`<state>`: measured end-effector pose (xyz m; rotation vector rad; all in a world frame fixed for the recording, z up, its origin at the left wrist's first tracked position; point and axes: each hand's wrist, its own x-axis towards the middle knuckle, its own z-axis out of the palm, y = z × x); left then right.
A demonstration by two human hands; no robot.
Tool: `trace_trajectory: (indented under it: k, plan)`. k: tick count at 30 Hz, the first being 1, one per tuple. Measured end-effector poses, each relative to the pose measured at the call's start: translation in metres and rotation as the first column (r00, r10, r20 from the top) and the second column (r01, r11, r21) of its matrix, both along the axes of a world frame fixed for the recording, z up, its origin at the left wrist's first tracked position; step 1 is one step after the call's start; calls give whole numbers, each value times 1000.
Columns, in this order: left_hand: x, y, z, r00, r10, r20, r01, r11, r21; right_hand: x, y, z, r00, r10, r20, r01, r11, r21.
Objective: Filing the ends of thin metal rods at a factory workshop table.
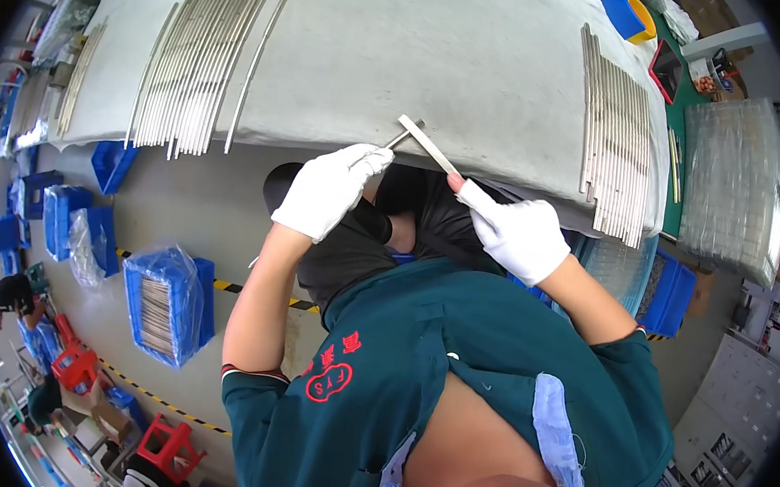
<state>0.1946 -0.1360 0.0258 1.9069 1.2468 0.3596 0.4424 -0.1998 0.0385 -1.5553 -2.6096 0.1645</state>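
Note:
My left hand (335,189), in a white glove, is closed round a thin metal rod (404,136) that pokes out past my fingers at the table's near edge. My right hand (520,238), also gloved but with a fingertip bare, grips a flat whitish stick (429,145). Stick and rod cross near their far ends; whether they touch is hard to tell. To the left, a row of metal rods (200,68) lies side by side on the cloth-covered table (423,54), with a single rod (260,64) apart from it. Another row of rods (616,142) lies at the right.
A clear plastic-wrapped stack (733,188) stands at the far right, near a red-framed device (666,71) and a blue-and-yellow holder (628,13). On the floor at left sits a plastic-lined blue crate (202,307) of rods. People and a red stool (170,446) are further off.

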Motion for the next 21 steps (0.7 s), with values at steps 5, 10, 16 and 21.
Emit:
trace_trajectory:
  k: [5, 10, 16, 21]
  plan:
    - [5, -1, -3, 976, 93, 197, -90, 996, -23, -14, 19, -10, 995, -77, -58, 82, 991, 104]
    - [4, 2, 4, 989, 127, 80, -111, 978, -176, -5, 0, -7, 997, -76, -9, 76, 997, 9]
    - [5, 1, 1, 1000, -3, 24, 3, 1000, 3, -16, 25, -12, 985, -125, -117, 133, 989, 61]
    - [4, 3, 7, 981, 168, 98, -138, 957, -253, 1, -7, -7, 993, -20, -119, 42, 982, 186]
